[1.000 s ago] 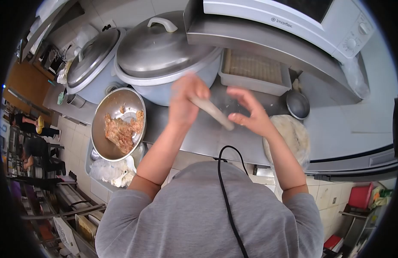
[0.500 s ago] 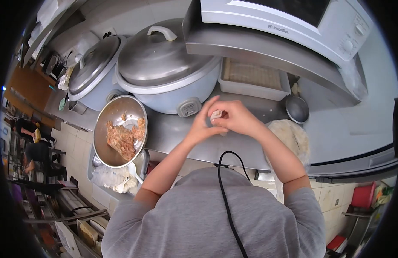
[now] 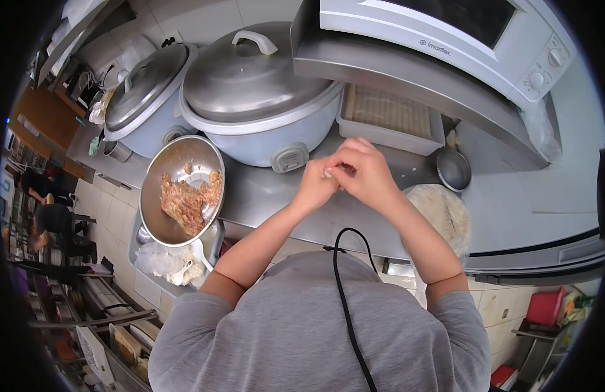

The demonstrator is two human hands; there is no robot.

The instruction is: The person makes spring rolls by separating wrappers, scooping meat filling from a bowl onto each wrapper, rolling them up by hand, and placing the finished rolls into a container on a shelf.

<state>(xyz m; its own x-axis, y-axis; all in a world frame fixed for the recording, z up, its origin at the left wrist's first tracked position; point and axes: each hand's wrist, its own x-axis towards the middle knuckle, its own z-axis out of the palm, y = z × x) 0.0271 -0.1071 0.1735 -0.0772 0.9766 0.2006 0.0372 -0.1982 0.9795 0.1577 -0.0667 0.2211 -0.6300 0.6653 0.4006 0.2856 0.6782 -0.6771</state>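
My left hand and my right hand meet above the steel counter, fingers closed around a small piece of pale dough. Most of the dough is hidden by my fingers. To the left, a steel bowl holds a reddish minced filling. A round, pale dough mass under clear plastic lies to the right, beside my right forearm.
Two large lidded cookers stand behind. A white tray and a small dark bowl are at the back right, under a shelf with a microwave. Co-workers are far left.
The pale dough strip hung from my left hand, with my right hand open beside it. Both hands have since come together, and the dough is now mostly covered by fingers.
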